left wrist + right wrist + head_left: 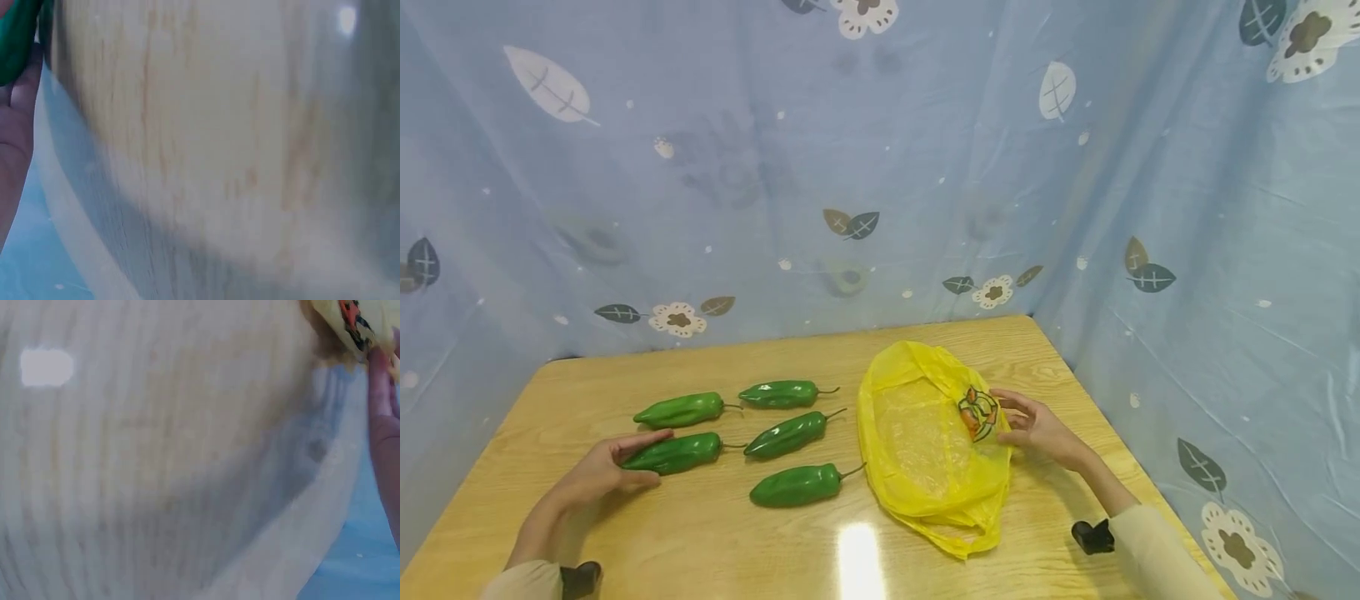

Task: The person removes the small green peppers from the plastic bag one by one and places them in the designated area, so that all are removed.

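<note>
My left hand (597, 475) is at the left of the table, thumb and fingers on either side of the tip end of a green pepper (679, 452); the pepper lies with its stem to the right. Only part of that green pepper (14, 40) and hand show at the left wrist view's edge. A yellow plastic bag (880, 479) lies spread with its mouth facing up, an orange and green printed patch (979, 414) on its right side. My right hand (1041, 429) holds the bag's right rim beside this print; some fingers are hidden.
Another green pepper (681, 410) lies just behind the one at my left hand. Three more, a back pepper (781, 394), a middle pepper (790, 435) and a front pepper (797, 486), lie between it and the bag. A blue patterned curtain (880, 167) surrounds the wooden table (700, 550).
</note>
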The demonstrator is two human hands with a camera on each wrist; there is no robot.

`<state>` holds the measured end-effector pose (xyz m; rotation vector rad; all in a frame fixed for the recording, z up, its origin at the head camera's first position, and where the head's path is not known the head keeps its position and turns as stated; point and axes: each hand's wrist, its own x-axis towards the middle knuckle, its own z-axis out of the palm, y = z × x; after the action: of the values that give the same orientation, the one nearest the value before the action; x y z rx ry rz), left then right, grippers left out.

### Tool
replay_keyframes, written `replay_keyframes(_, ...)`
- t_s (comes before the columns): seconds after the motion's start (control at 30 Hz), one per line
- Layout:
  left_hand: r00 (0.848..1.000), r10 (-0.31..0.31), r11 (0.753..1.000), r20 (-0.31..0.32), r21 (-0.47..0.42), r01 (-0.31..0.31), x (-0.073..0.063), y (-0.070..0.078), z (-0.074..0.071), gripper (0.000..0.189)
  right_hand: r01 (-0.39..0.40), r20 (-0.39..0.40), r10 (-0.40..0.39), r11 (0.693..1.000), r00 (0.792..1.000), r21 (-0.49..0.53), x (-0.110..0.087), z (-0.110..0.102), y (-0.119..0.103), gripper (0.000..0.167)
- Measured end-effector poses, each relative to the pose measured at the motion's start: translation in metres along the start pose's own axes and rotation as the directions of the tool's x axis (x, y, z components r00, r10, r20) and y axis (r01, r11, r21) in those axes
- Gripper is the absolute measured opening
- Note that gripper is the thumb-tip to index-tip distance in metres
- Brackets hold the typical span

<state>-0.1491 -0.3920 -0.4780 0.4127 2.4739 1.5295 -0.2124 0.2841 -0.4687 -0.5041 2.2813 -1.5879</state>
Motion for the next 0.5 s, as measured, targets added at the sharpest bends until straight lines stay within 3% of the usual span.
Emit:
replay_keyframes(0.13, 0.997, -0.041, 0.999, -0.058, 0.028, 0.043, -0.017, 0.009, -0.003, 0.057, -0.016, 0.044, 0.015, 1.000, 0.999, 0.006, -0.008, -0.006, -0.010, 0.076)
replay_keyframes(0.2, 0.990, -0.064, 0.993, -0.124, 0.089, 0.075, -0.027, 0.014, -0.007, 0.052, -0.023, 0.033, 0.023, 1.000, 0.999, -0.014, -0.011, -0.011, -0.017, 0.073)
replay_keyframes(0.23, 0.982, -0.068, 0.988, -0.176, 0.123, 0.090, -0.032, 0.016, -0.009, 0.052, -0.029, 0.009, 0.029, 0.999, 1.000, -0.035, -0.012, -0.014, -0.021, 0.071)
replay_keyframes(0.3, 0.944, -0.018, 0.965, -0.329, 0.242, 0.103, -0.040, 0.018, -0.011, 0.050, -0.042, -0.075, 0.035, 0.995, 0.997, -0.093, -0.013, -0.017, -0.029, 0.068)
replay_keyframes(0.33, 0.908, 0.031, 0.942, -0.417, 0.317, 0.113, -0.043, 0.019, -0.013, 0.049, -0.035, -0.137, 0.016, 0.990, 0.990, -0.136, -0.012, -0.016, -0.032, 0.067)
replay_keyframes(0.4, 0.801, 0.170, 0.873, -0.575, 0.465, 0.148, -0.046, 0.019, -0.015, 0.045, 0.002, -0.270, -0.068, 0.971, 0.960, -0.239, -0.008, -0.012, -0.036, 0.067)
replay_keyframes(0.47, 0.684, 0.334, 0.774, -0.648, 0.603, 0.194, -0.046, 0.018, -0.017, 0.042, 0.019, -0.392, -0.172, 0.931, 0.904, -0.364, -0.003, -0.005, -0.039, 0.067)
replay_keyframes(0.5, 0.642, 0.412, 0.721, -0.647, 0.662, 0.205, -0.045, 0.017, -0.018, 0.041, 0.013, -0.441, -0.220, 0.904, 0.870, -0.427, 0.000, -0.001, -0.039, 0.068)
